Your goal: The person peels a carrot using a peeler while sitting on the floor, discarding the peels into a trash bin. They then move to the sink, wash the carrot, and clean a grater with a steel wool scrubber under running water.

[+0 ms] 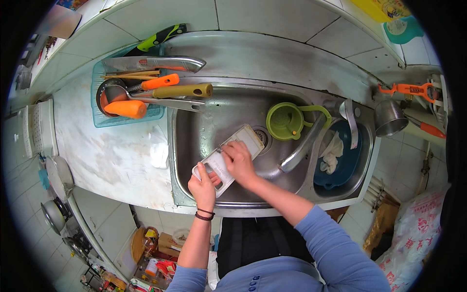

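Over the large steel sink basin (226,106), my left hand (203,190) grips a white plastic slicer or grater board (250,138) by its handle cutout. The board slants, its far end towards the drain (263,137). My right hand (239,164) rests on the middle of the board with fingers bent over it. Those fingers hide whatever might be under them. Right of the drain sits a green plastic strainer cup (286,118), next to the chrome faucet spout (304,146). A dark braided band circles my left wrist.
A blue dish basket (98,122) at left holds a knife (157,64), ladles and a peeled carrot (127,109); several handles overhang the sink. In the small right basin, a blue tub (335,177) contains a white cloth (331,155). A metal pot (390,118) hangs at right.
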